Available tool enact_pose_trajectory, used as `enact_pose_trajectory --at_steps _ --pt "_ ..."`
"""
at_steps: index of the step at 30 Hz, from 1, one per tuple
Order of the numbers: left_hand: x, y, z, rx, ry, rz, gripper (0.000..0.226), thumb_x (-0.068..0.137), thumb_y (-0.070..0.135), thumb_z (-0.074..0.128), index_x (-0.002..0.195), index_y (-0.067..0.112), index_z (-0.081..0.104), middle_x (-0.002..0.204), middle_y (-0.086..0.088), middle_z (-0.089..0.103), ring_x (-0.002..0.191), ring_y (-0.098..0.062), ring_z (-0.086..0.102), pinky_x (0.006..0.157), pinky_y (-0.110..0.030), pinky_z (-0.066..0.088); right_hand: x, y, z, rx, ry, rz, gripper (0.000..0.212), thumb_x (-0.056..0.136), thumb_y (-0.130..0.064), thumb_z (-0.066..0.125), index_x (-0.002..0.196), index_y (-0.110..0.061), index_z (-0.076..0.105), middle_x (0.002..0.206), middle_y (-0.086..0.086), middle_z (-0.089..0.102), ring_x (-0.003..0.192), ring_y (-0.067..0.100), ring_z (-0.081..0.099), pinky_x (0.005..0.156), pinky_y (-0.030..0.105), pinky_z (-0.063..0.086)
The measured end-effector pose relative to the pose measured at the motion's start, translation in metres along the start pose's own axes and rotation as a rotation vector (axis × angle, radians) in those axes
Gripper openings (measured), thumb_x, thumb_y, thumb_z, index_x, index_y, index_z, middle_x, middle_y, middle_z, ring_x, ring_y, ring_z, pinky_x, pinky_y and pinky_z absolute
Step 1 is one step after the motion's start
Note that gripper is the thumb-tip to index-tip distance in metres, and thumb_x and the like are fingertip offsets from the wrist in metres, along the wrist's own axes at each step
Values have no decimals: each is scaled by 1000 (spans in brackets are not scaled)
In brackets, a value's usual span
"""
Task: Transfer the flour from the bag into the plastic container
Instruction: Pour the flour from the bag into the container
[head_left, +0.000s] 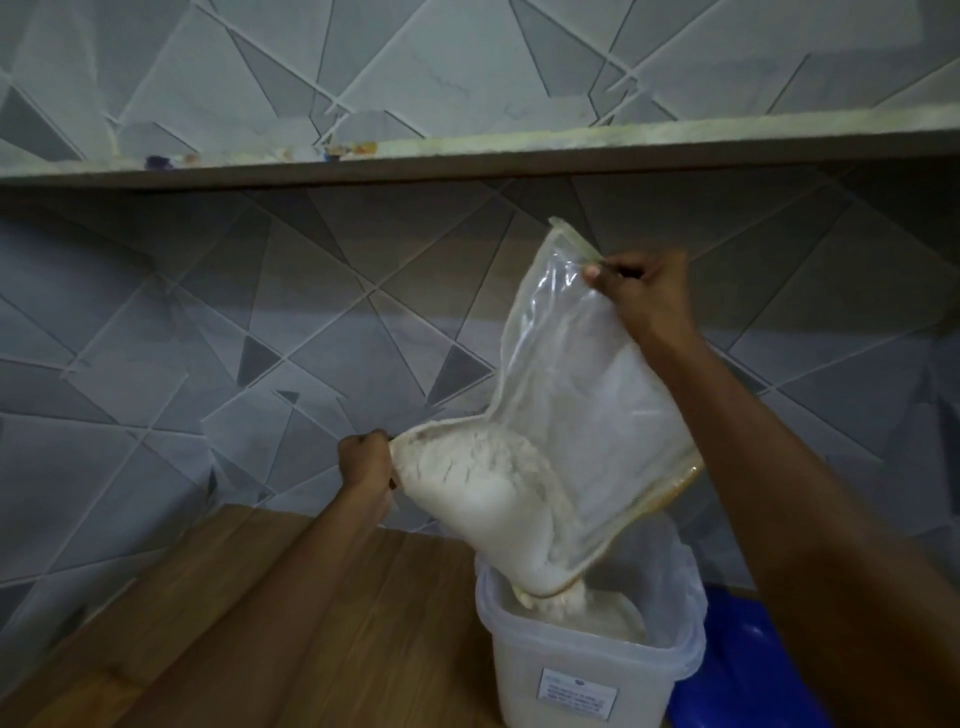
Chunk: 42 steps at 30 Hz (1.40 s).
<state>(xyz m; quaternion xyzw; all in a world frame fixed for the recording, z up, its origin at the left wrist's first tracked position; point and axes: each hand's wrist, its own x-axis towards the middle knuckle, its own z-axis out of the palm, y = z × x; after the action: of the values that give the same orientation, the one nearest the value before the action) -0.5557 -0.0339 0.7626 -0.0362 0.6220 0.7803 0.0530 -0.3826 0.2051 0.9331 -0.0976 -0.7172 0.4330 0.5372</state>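
A clear plastic bag (582, 395) hangs tipped above a translucent white plastic container (550, 670) on the wooden table. White flour (478, 493) fills the bag's lower left part and spills from its bottom corner into the container, where a heap of flour (608, 618) lies. My left hand (363, 460) pinches the bag's left corner. My right hand (644, 291) grips the bag's upper right edge, raised higher than the left. The bag's upper part is nearly empty and see-through.
The wooden table (311, 623) runs along a grey wall tiled in triangles (156, 364). A stone shelf (467, 156) juts out above. A blue lid or object (737, 670) lies right of the container, partly behind my right arm.
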Motion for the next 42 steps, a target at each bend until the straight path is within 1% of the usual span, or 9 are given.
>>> enact_pose_trajectory --at_steps 8,17,20,24,27,31,34,38,42 --pt "-8 4 8 -3 -8 45 30 86 -7 49 60 8 49 59 -5 49 51 -21 50 51 -24 40 -2 0 -6 -43 -32 -33 5 82 -17 80 86 -17 77 64 -14 66 55 -6 59 57 14 46" --pt "-11 10 11 -38 -23 24 22 85 -4 49 65 5 53 67 -8 54 56 -24 55 56 -29 46 -8 8 -21 -14 148 35 4 85 -19 78 85 -15 78 66 -13 67 55 -6 60 57 14 45" --pt "-11 13 13 -13 -23 37 19 83 -3 50 65 4 56 72 -11 58 57 -25 56 54 -29 45 -11 4 -22 -71 29 19 3 85 -20 79 86 -17 79 66 -11 68 58 -3 63 57 13 47" --pt "-11 16 16 -17 -13 22 22 83 -5 49 63 5 47 66 -8 50 53 -23 52 48 -26 43 -10 6 -29 -31 206 0 10 83 -18 78 80 -26 75 56 -21 64 54 -8 58 59 18 46" --pt "-11 18 15 9 -3 31 15 83 -1 51 69 0 55 76 -13 57 60 -26 58 59 -35 47 -16 2 -29 -105 57 -32 4 87 -21 76 90 -22 78 66 -12 68 59 -1 62 58 18 49" --pt "-12 20 13 -9 -11 15 15 82 -6 47 70 0 53 70 -11 52 57 -25 55 57 -30 44 -16 6 -33 -68 227 11 9 89 -21 73 81 -17 76 58 -14 58 50 -7 51 54 13 40" --pt "-14 21 11 5 13 21 10 82 -4 48 74 0 53 68 -10 51 55 -24 53 52 -27 42 -19 1 -33 -77 78 1 10 88 -20 75 87 -12 80 71 8 72 62 4 60 60 22 47" --pt "-16 27 13 -34 -42 15 18 81 -8 45 68 5 48 70 -11 46 54 -22 49 53 -27 38 -16 2 -35 -40 277 29 9 88 -23 74 82 -18 78 62 -11 62 56 -1 54 60 21 44" --pt "-19 28 14 -3 -17 35 19 84 -7 47 67 2 49 66 -10 48 51 -24 50 42 -21 39 -17 -3 -33 -47 123 17 6 87 -17 75 88 -12 79 70 -4 68 56 -6 56 59 16 45"
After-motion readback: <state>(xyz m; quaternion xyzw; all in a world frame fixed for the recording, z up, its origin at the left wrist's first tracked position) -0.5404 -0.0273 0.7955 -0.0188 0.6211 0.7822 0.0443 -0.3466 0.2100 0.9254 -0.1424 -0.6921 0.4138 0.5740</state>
